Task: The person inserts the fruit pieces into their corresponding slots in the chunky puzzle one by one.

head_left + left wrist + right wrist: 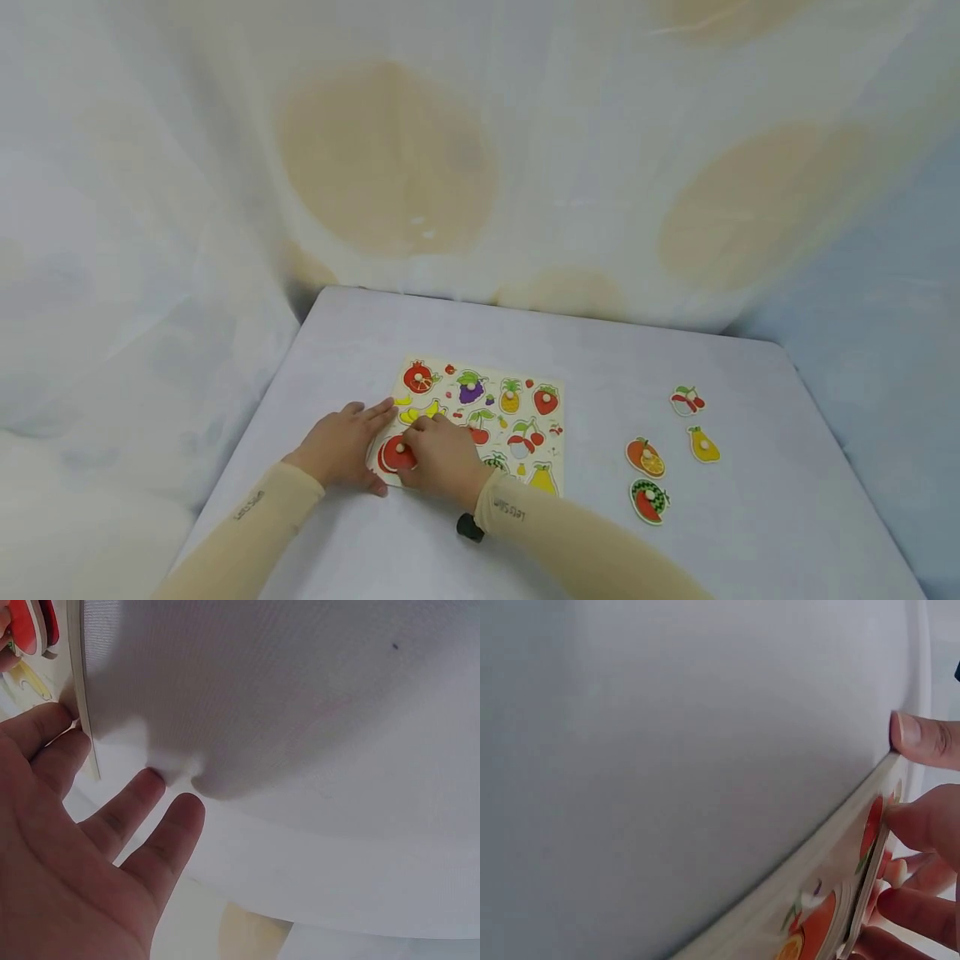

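Note:
A wooden fruit puzzle board (492,385) lies on the table. Near its lower left corner my right hand (447,460) pinches a round red fruit puzzle piece (397,454) by its rim, slightly off the matching red picture. The piece's small wooden knob (894,871) shows between the fingers in the right wrist view. Along the board's left edge rests my left hand (341,446), fingers spread. Two of its fingers (64,761) touch that edge in the left wrist view. Knobbed pomegranate (418,378), grape (471,389), pineapple (510,397) and strawberry (546,400) pieces sit in the board.
Several loose knobbed pieces lie right of the board: a red-and-white fruit piece (687,402), a pear (703,445), an orange (646,457) and a watermelon (648,502). White curtains with tan spots (390,158) hang behind the white table (600,358).

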`<state>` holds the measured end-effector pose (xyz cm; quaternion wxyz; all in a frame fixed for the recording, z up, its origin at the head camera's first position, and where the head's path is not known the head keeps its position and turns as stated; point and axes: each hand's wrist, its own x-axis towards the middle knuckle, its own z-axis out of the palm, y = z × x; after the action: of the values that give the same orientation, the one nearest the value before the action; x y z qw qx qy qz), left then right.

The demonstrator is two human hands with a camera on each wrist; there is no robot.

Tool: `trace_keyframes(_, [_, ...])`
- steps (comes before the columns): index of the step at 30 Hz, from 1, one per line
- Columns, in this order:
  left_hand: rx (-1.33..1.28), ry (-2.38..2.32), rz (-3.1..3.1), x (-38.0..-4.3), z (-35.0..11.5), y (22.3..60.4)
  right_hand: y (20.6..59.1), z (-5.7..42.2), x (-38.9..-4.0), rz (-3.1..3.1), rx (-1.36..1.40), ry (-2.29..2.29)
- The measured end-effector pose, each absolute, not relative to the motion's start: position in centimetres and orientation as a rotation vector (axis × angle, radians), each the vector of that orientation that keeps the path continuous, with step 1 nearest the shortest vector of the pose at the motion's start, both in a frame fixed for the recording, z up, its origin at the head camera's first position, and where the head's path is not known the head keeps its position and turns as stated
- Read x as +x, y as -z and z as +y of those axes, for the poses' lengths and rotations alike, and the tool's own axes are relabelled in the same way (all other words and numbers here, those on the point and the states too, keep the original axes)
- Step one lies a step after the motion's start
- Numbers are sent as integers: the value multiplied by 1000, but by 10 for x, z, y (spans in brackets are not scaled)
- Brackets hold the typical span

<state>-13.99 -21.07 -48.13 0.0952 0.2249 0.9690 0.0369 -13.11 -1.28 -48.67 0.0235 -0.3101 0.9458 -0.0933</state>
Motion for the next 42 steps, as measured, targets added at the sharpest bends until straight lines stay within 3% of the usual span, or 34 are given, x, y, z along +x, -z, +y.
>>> trace_keyframes(33, [598, -118, 2862, -137, -215, 480, 485, -14, -133, 2929, -1085, 292])
trace_keyframes(42, [544, -121, 2856, -134, -216, 478, 460, 45, -152, 2990, -860, 333])
